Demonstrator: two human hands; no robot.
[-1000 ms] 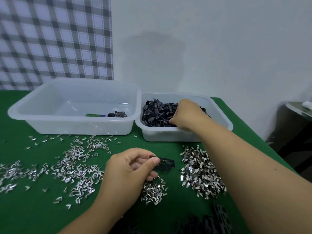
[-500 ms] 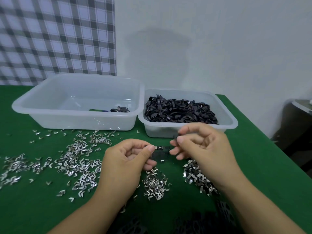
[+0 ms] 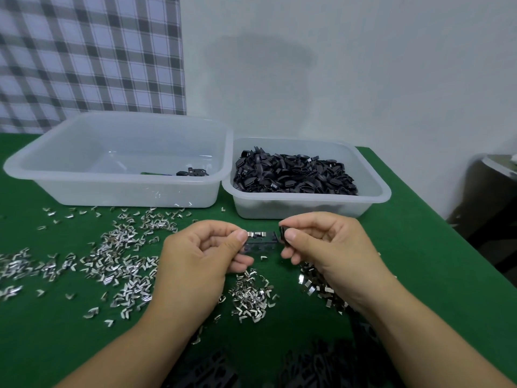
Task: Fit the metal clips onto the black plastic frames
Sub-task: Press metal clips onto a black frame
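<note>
My left hand (image 3: 201, 256) pinches the left end of a black plastic frame (image 3: 261, 242) held above the green table, with a metal clip (image 3: 256, 234) on the frame's top edge. At the frame's right end my right hand (image 3: 327, 247) pinches a small black piece (image 3: 283, 233). Loose metal clips (image 3: 251, 296) lie in a small heap under the hands, with more spread to the left (image 3: 112, 259) and a heap under my right wrist (image 3: 316, 284).
A small clear tub (image 3: 307, 205) full of black plastic pieces stands behind the hands. To its left a larger clear tub (image 3: 126, 191) holds a few black parts. Black frames (image 3: 212, 371) lie at the table's near edge. The table's right edge is close by.
My right hand came out of the small tub with a black piece and met the frame held by my left hand. The left hand lifted the frame slightly.
</note>
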